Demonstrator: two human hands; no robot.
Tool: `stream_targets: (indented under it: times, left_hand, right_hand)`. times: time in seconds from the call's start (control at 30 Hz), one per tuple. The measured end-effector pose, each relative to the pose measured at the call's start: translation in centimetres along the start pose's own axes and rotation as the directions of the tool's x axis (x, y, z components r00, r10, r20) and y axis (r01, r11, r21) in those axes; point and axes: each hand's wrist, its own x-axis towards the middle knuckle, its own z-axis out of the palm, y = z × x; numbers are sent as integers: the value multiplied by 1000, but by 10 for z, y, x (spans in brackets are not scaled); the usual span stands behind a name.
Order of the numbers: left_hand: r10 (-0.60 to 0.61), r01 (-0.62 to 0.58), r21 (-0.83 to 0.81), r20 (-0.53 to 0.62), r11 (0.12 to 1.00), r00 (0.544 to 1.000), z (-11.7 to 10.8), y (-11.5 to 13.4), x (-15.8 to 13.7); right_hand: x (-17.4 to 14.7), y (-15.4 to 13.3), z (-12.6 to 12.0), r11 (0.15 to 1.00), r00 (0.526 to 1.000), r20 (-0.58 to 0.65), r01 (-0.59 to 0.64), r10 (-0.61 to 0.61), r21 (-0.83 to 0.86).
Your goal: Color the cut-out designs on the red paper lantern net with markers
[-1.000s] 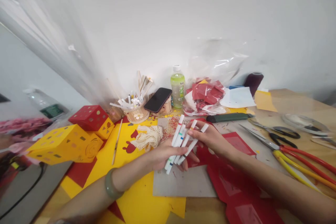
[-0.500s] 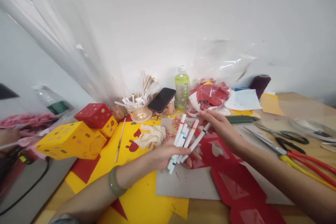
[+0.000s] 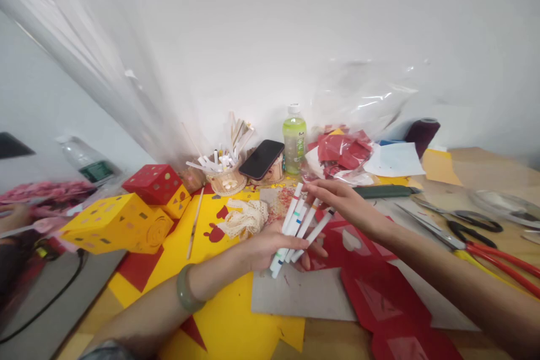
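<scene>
Five o'clock from the middle of the view, a left hand point(image 3: 268, 244) clasps a loose fan of white pens point(image 3: 291, 212) above the cluttered worktop point(image 3: 333, 340), thumb laid across them. At two o'clock from the bundle, the right hand point(image 3: 343, 202) arches over, fingertips at the pens' upper ends; whether it pinches one cannot be told. Slippage looks the likeliest mishap: were the thumb to ease, or one pen to drag its neighbours when tugged, others could drop onto the grey board point(image 3: 304, 292) at six o'clock or the red paper panels point(image 3: 409, 292) at four. The pens' long axes run from seven o'clock up to one, the outermost leaning nearer two. Coloured bands mark upper ends on some, lower ends on others, leaving the tips' direction unclear.
</scene>
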Motion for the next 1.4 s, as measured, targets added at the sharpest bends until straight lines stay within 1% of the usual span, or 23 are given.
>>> stream_targets:
  times: [0.1, 0.23, 0.37, 0.47, 0.53, 0.6, 0.67, 0.73, 0.9, 1.0, 1.07, 1.17, 1.23, 1.3, 1.4]
  left_hand:
    - [-6, 6, 5, 27, 1000, 1000, -2, 0, 0]
    - [-7, 7, -3, 48, 1000, 999, -3, 0, 0]
    - [-4, 5, -20, 45, 1000, 999, -3, 0, 0]
    - [1, 0, -29, 28, 1000, 1000, -2, -1, 0]
    - [-7, 8, -39, 24, 999, 1000, -2, 0, -1]
    - [-22, 24, -55, 35, 998, 999, -2, 1, -1]
    - [-31, 35, -68, 56, 997, 998, -2, 1, -2]
    - [-28, 33, -73, 68, 997, 997, -2, 2, -1]
    - [-30, 33, -44, 69, 998, 997, -4, 0, 0]
    - [-12, 13, -19, 62, 1000, 998, -5, -1, 0]
    - [-11, 12, -7, 61, 1000, 998, -6, 0, 0]
    - [-29, 30, -10, 71, 1000, 997, -6, -1, 0]
    - [-18, 21, -35, 83, 999, 996, -7, -2, 1]
    - [1, 5, -61, 93, 998, 996, -8, -3, 2]
    - [4, 4, -76, 101, 997, 995, -8, -5, 2]
  right_hand:
    - [5, -3, 2, 1000, 998, 64, 15, -15, 2]
    - [10, -6, 4, 1000, 996, 83, 9, -9, 7]
    - [11, -8, 3, 999, 995, 85, -42, 41, 7]
    - [11, -6, 0, 998, 994, 92, -61, 63, -24]
    - [11, -3, -3, 997, 993, 105, -45, 52, -69]
    - [12, 1, -6, 989, 989, 139, -30, 51, -147]
    - [13, 6, -9, 974, 980, 182, -35, 77, -223]
    - [15, 10, -11, 964, 971, 211, -52, 109, -260]
    - [16, 16, -17, 962, 961, 248, -54, 123, -268]
    - [15, 14, -19, 973, 956, 280, -25, 91, -231]
    - [14, 12, -21, 981, 967, 243, -23, 71, -192]
    - [12, 7, -22, 988, 991, 102, -72, 87, -137]
    - [10, 4, -23, 987, 994, 29, -104, 108, -124]
    - [9, 1, -23, 987, 993, 12, -114, 116, -116]
    - [7, -1, -23, 994, 994, 39, -96, 98, -59]
